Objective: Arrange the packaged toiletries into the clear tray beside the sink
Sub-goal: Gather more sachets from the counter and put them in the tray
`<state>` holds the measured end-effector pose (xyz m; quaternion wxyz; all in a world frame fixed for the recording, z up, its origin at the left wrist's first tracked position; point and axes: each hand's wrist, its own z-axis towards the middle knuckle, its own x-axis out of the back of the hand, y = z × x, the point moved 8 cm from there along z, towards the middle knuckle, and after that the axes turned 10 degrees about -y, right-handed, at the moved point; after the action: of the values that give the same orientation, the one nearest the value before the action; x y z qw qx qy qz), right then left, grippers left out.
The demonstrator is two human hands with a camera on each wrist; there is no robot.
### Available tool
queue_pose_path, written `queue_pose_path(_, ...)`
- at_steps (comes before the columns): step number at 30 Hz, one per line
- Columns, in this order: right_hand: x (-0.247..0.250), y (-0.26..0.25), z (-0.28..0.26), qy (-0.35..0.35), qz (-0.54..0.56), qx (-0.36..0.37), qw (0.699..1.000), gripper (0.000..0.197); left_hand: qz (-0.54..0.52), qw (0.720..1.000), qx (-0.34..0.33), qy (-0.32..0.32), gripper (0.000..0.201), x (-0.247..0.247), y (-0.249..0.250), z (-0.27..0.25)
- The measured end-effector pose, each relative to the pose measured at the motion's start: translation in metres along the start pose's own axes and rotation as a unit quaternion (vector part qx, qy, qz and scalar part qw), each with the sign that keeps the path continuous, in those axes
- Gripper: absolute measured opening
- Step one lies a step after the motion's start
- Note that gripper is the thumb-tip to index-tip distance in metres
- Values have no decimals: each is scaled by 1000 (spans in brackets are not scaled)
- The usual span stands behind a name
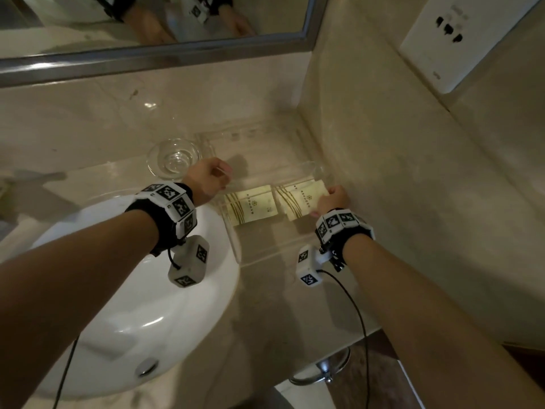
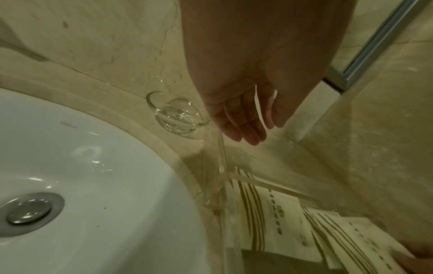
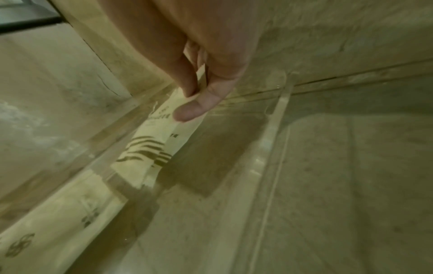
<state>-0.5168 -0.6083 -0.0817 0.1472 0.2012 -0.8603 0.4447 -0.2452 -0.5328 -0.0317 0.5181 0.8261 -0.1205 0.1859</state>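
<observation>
Right hand (image 1: 331, 199) pinches the right-hand packet (image 1: 300, 199), thumb on top, probably to square it beside the 1 already flat in the clear tray (image 1: 236, 246). Farther left, left hand (image 1: 206, 180) hovers, fingers relaxed, near the glass dish (image 1: 174, 157).

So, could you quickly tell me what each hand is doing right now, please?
Left hand: open, fingers straight, holding nothing, above the clear tray.
Right hand: pinching a packet between thumb and fingers.
</observation>
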Motion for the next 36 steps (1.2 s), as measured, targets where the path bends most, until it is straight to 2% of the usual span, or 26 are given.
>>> queue_pose_path(7,-6,-8,15,-12,-1,-6,1000,30,-6,1000,13,12,16,12,-15,3)
queue_pose_path(13,-1,-19,-1,30,-51,9,998,36,21,1000,9,10,20,19,-13,-4)
queue_pose_path(18,7,-47,-30,81,-119,13,990,40,30,999,-14,33,21,43,3,-19)
queue_pose_path(20,3,-63,-46,87,-111,36,989,38,20,998,-27,48,17,59,7,-34)
queue_pose_path(22,-9,-86,-65,79,-79,90,990,34,7,997,-31,70,15,80,5,-53)
queue_pose_path(25,-50,-125,-100,27,-69,170,983,31,-13,994,-30,107,18,117,-5,-87)
queue_pose_path(29,-139,-166,-162,-55,-98,265,958,26,-29,985,-15,169,16,174,-37,-143)
queue_pose_path(32,-219,-181,-218,-138,-115,314,932,23,-52,972,16,229,15,223,-83,-194)
queue_pose_path(36,-305,-190,-285,-214,-135,357,899,23,-62,949,62,303,10,275,-147,-259)
